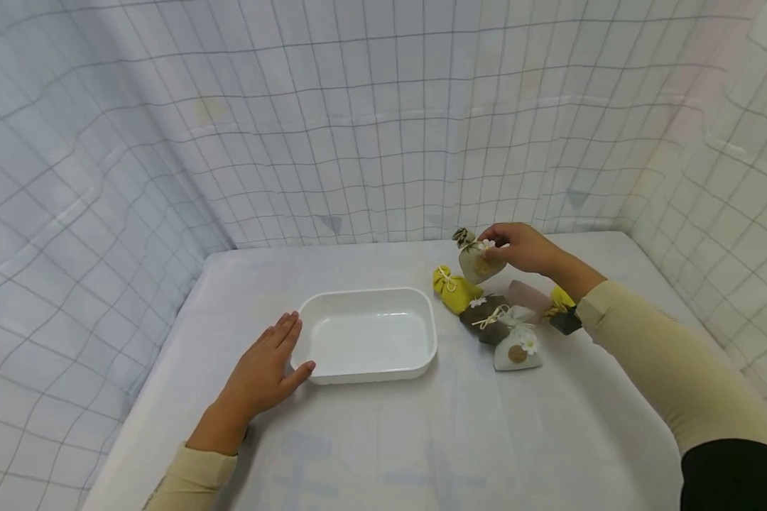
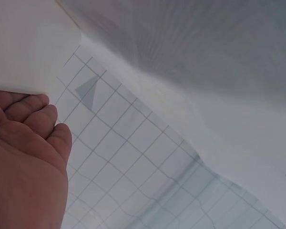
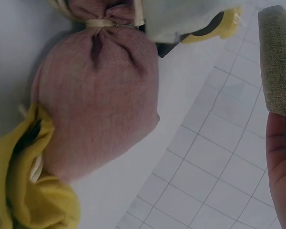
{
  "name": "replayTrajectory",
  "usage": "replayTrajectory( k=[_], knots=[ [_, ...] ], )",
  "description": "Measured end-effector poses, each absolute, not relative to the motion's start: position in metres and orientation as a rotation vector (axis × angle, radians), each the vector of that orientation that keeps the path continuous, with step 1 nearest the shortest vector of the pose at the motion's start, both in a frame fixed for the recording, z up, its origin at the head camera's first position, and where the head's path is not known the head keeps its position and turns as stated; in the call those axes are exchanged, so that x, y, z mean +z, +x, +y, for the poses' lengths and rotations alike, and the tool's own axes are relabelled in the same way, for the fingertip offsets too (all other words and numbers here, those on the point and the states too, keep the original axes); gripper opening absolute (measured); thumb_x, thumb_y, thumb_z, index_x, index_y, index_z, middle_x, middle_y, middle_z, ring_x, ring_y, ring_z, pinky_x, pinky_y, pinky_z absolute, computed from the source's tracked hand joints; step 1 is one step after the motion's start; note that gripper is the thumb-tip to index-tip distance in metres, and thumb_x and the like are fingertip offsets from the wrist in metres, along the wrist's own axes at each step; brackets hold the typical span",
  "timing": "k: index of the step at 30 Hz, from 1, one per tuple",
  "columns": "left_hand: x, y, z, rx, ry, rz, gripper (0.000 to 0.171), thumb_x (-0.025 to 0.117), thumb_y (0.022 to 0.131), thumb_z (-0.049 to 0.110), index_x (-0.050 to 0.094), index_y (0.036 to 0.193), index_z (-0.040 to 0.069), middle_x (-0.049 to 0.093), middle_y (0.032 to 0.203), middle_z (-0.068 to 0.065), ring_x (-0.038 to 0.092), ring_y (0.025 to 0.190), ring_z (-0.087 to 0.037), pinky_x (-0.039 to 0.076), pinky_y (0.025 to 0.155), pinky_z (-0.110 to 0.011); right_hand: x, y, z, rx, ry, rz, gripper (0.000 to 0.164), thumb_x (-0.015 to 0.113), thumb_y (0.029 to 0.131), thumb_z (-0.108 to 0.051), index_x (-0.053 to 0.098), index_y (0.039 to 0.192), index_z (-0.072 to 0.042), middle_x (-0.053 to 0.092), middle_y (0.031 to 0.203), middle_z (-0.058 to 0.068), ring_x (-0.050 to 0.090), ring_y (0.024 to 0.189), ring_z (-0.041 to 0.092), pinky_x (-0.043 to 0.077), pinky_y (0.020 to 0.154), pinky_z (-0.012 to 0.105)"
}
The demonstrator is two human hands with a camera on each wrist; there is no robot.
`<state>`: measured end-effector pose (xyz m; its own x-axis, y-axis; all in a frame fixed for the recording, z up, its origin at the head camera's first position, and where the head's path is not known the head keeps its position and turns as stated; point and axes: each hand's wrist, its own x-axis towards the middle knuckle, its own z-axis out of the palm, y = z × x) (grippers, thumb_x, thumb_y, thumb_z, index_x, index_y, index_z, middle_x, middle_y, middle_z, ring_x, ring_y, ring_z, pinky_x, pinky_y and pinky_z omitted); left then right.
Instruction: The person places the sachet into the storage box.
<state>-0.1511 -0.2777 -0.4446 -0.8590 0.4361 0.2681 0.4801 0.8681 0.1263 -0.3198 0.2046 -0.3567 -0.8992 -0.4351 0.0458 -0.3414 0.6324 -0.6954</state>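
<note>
In the head view my right hand point(image 1: 520, 248) pinches a green-beige drawstring sachet point(image 1: 478, 264) with a white flower on it, above the other sachets. The right wrist view shows that sachet point(image 3: 279, 59) at the fingertips. Below it lie a yellow sachet point(image 1: 455, 292), a dark brown one point(image 1: 483, 319), a pink one point(image 1: 525, 297) and a pale one with a daisy point(image 1: 518, 348). My left hand point(image 1: 265, 369), fingers straight, rests against the left end of a white rectangular dish point(image 1: 371, 333). The left wrist view shows its fingers at the dish's edge point(image 2: 28, 52).
A yellow-and-dark sachet point(image 1: 564, 311) lies at the right, partly behind my right sleeve point(image 1: 652, 355). The white-covered table point(image 1: 371, 447) is bordered at the back and sides by grid-patterned cloth point(image 1: 371, 142).
</note>
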Motion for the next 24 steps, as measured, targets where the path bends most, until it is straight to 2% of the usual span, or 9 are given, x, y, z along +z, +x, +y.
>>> replayTrajectory(
  k=[7, 14, 20, 24],
  knots=[
    [-0.444, -0.158, -0.275, -0.275, -0.717, -2.808, 0.082, 0.059, 0.096, 0.047, 0.036, 0.148, -0.011, 0.032, 0.156, -0.023, 0.027, 0.146, -0.036, 0.027, 0.115, -0.053, -0.361, -0.333, 0.185, -1.212, -0.608, 2.68, 0.03, 0.067, 0.096, -0.023, 0.065, 0.123, -0.009, 0.065, 0.11, 0.011, 0.057, 0.095, 0.024, 0.052, 0.078, 0.038],
    [-0.443, -0.161, -0.276, -0.272, -0.696, -2.835, 0.083, 0.061, 0.095, 0.047, 0.035, 0.148, -0.011, 0.031, 0.157, -0.023, 0.026, 0.146, -0.036, 0.026, 0.115, -0.053, -0.36, -0.345, 0.158, -1.393, -0.621, 2.563, 0.03, 0.069, 0.095, -0.021, 0.065, 0.122, -0.008, 0.066, 0.106, 0.012, 0.058, 0.095, 0.024, 0.051, 0.083, 0.042],
    [-0.446, -0.157, -0.278, -0.283, -0.694, -2.844, 0.083, 0.06, 0.096, 0.048, 0.035, 0.148, -0.011, 0.031, 0.157, -0.024, 0.025, 0.146, -0.037, 0.026, 0.115, -0.054, -0.362, -0.347, 0.137, -1.478, -0.644, 2.492, 0.029, 0.069, 0.094, -0.017, 0.065, 0.12, -0.006, 0.066, 0.107, 0.011, 0.059, 0.095, 0.024, 0.052, 0.081, 0.035],
    [-0.446, -0.153, -0.278, -0.294, -0.692, -2.836, 0.082, 0.06, 0.096, 0.047, 0.036, 0.148, -0.011, 0.032, 0.156, -0.024, 0.026, 0.146, -0.038, 0.027, 0.115, -0.054, -0.364, -0.345, 0.123, -1.517, -0.677, 2.451, 0.029, 0.07, 0.094, -0.017, 0.065, 0.12, -0.006, 0.065, 0.108, 0.011, 0.058, 0.095, 0.024, 0.052, 0.081, 0.035]
  ],
)
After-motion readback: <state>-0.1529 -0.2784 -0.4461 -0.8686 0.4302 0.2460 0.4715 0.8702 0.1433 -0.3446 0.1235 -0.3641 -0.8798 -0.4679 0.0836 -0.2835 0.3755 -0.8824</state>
